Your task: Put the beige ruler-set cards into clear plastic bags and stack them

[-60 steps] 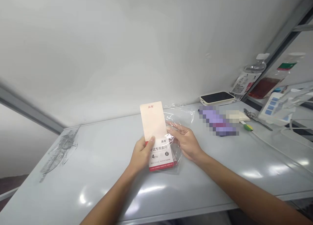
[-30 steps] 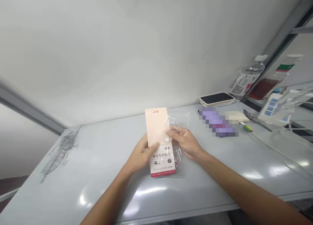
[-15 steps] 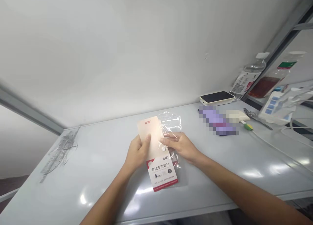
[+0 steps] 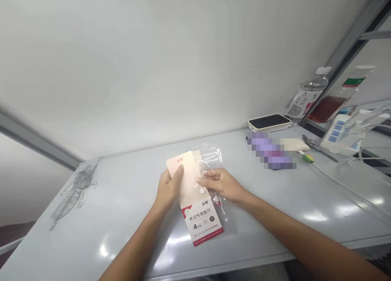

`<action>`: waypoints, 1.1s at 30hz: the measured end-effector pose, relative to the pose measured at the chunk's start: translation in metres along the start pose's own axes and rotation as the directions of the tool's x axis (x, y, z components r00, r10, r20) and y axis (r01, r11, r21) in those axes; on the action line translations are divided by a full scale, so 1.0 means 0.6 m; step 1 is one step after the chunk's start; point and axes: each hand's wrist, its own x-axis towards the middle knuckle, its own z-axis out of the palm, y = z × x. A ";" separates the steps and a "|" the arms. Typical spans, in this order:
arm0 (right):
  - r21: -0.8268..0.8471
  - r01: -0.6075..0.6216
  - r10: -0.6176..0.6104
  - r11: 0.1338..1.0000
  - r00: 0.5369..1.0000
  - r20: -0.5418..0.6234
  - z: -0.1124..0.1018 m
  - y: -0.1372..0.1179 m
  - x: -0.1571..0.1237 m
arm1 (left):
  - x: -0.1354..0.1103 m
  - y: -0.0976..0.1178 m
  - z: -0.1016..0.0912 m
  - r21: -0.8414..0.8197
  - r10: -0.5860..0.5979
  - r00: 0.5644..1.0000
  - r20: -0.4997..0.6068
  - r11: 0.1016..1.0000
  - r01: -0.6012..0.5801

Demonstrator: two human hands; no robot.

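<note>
Pale grey glossy worktop (image 4: 122, 216) beneath the printed card, stretching far to both sides of it

Printed card (image 4: 198, 199): long, peach above, white with red edging below, held tilted just over the worktop with the lower end toward the camera

Clear plastic sleeve (image 4: 212, 156), crinkled, behind and to the right of the card, touching it; cannot tell whether the card's lower end sits inside

Left hand (image 4: 167, 188) on the card's left edge near the top, fingers (image 4: 179, 173) closed in a pinch on the card

Right hand (image 4: 222, 185) at the card's right edge, fingers (image 4: 210, 174) pinched on the sleeve, thumb against the card's face

Well apart, far right of the card: water bottle (image 4: 302, 99), dark-screened phone (image 4: 269, 122), then scissors (image 4: 317, 145)
</note>
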 end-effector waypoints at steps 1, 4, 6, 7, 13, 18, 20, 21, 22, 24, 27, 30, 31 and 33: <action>0.005 0.011 -0.011 1.000 1.000 -0.010 0.001 0.000 0.000 | 0.001 -0.001 -0.002 0.015 -0.001 1.000 -0.005 1.000 0.001; -0.002 0.002 -0.002 1.000 0.999 -0.049 0.002 -0.002 0.000 | 0.002 -0.003 -0.007 0.035 -0.001 1.000 0.006 0.999 0.001; -0.023 -0.027 0.025 0.999 0.997 -0.076 0.000 -0.004 0.000 | 0.003 -0.002 -0.009 0.028 -0.005 1.000 0.031 1.000 0.004; -0.035 -0.037 0.034 0.999 0.996 -0.083 -0.001 -0.004 0.000 | 0.003 -0.001 -0.009 0.015 -0.011 0.999 0.051 1.000 0.011; -0.030 -0.016 0.017 0.999 1.000 0.011 -0.006 -0.004 0.001 | 0.004 0.010 -0.010 -0.116 -0.160 0.980 0.118 0.978 0.173; -0.049 -0.016 0.017 0.999 1.000 0.008 -0.009 -0.001 0.003 | 0.006 0.012 -0.012 -0.155 -0.209 0.963 0.168 0.960 0.235; -0.071 -0.021 0.020 0.997 1.000 -0.014 -0.011 -0.001 0.003 | 0.006 0.010 -0.013 -0.127 -0.180 0.967 0.178 0.971 0.204; -0.076 -0.025 0.023 0.997 1.000 -0.019 -0.012 -0.001 0.003 | 0.006 0.009 -0.013 -0.111 -0.166 0.969 0.182 0.976 0.188; -0.077 -0.028 0.027 0.997 0.999 -0.017 -0.012 -0.001 0.003 | 0.007 0.008 -0.014 -0.100 -0.155 0.969 0.191 0.979 0.177; -0.072 -0.020 0.020 0.997 1.000 -0.002 -0.010 -0.003 0.002 | 0.007 0.007 -0.016 -0.092 -0.155 0.962 0.227 0.979 0.180; -0.072 0.007 -0.005 0.997 1.000 0.020 -0.005 -0.005 0.000 | 0.009 0.009 -0.021 -0.088 -0.175 0.945 0.275 0.975 0.206; -0.079 -0.012 0.011 0.997 1.000 -0.016 -0.002 -0.006 -0.001 | 0.010 0.013 -0.027 -0.081 -0.178 0.948 0.265 0.975 0.206; -0.079 -0.021 0.018 0.997 0.999 -0.032 -0.002 -0.005 -0.001 | 0.011 0.014 -0.028 -0.075 -0.177 0.950 0.259 0.976 0.202; -0.080 -0.026 0.023 0.996 0.999 -0.044 -0.003 -0.004 0.000 | 0.012 0.015 -0.029 -0.059 -0.170 0.950 0.263 0.980 0.191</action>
